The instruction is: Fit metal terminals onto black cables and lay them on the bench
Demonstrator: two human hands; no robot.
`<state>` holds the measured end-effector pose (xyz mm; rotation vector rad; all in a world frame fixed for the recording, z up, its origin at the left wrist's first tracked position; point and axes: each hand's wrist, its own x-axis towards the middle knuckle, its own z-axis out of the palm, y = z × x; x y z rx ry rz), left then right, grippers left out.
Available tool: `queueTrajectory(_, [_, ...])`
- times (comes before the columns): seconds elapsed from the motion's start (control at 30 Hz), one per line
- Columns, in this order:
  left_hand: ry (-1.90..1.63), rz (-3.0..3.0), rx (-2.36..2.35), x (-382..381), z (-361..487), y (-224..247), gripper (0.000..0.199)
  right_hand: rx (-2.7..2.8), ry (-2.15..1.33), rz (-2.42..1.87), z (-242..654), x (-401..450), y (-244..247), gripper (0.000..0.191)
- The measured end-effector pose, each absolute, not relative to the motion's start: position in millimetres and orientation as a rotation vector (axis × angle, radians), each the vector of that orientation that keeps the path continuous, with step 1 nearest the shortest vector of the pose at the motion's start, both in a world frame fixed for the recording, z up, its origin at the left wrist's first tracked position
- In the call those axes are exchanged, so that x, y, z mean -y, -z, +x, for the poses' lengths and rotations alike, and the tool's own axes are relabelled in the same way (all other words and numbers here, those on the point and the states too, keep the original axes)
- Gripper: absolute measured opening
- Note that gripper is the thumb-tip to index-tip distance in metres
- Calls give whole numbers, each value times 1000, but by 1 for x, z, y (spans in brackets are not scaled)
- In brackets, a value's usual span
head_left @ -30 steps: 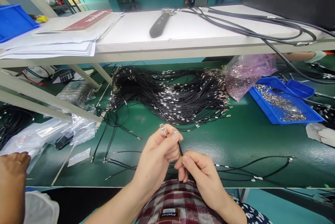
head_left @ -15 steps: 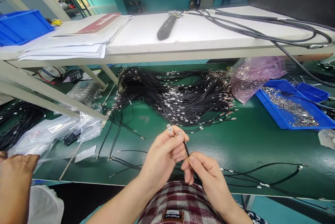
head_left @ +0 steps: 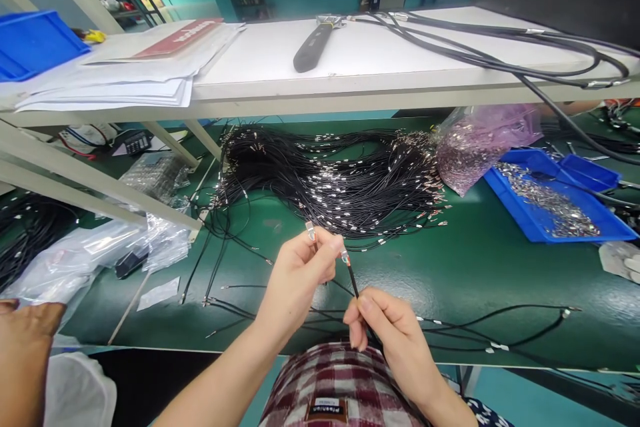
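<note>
My left hand is closed in a pinch. A small silver tab pokes up past its index finger, with a short dark length of cable just below. Between thumb and fingers of my right hand is a black cable. That cable's end, with orange and pale bits, stands right beside my left fingertips; whether they touch it is hard to tell. Further loose black cables lie behind my hands along the front of the green table.
Behind my hands lies a large bundle of black cables with silver tips. At right are a pink bag of small parts and a blue tray of metal pieces. A white shelf spans above. Another person's hand is at far left.
My left hand has shifted left and slightly up, away from my right hand. The cable's end with orange bits now shows outside my left fingers. The view has shifted slightly.
</note>
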<state>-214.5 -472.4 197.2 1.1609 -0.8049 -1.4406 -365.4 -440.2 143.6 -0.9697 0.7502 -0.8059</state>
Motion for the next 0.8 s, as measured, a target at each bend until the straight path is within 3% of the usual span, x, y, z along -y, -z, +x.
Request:
queueTrajectory(0.27, [1561,1128,791,475,-214,-197,36,-710,785,-970,-364,438,-144,36])
queueTrajectory(0.47, [1596,960,745,468,-219,-196,13,-794,923,-885,-373,445,-144,38])
queueTrajectory(0.6, [1704,952,840,461,-222,-188,19,-870,1059,-863,-378,461,-151,37])
queueTrajectory(0.8, [1762,1021,1114,453,-225,-181,25,-785,969,-938,-376,485,-165,30])
